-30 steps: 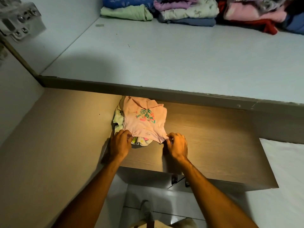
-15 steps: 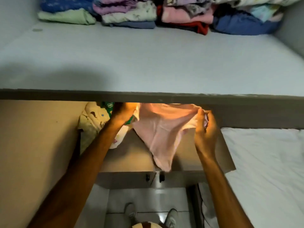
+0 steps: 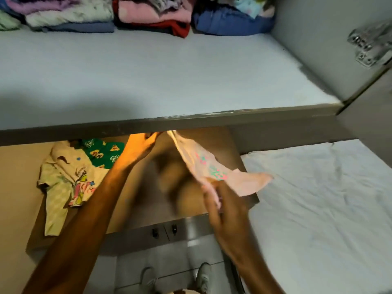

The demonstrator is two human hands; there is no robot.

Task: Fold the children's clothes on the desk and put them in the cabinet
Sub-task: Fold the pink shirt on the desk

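**Pink top held in mid-air, ready to slip**

While you hold the pink top up above the desk, most of the risk sits in your right hand: it pinches only the lower edge, and the picture is blurred there, so the hold may be thin. If that edge slips, the cloth would swing down, or flop over the desk corner onto the white bed just beside it. Your left hand reaches up by the shelf edge with fingers loosely curled; whether it holds the top's upper corner I cannot tell, since the shelf hides that spot. Laying the top down could also bury the other clothes.

Count: 2 hands, 1 pink top in the air, 2 garments flat on the desk, the yellow printed shirt and a green printed piece partly under it. At the back of the cabinet shelf lie about 4 folded stacks.
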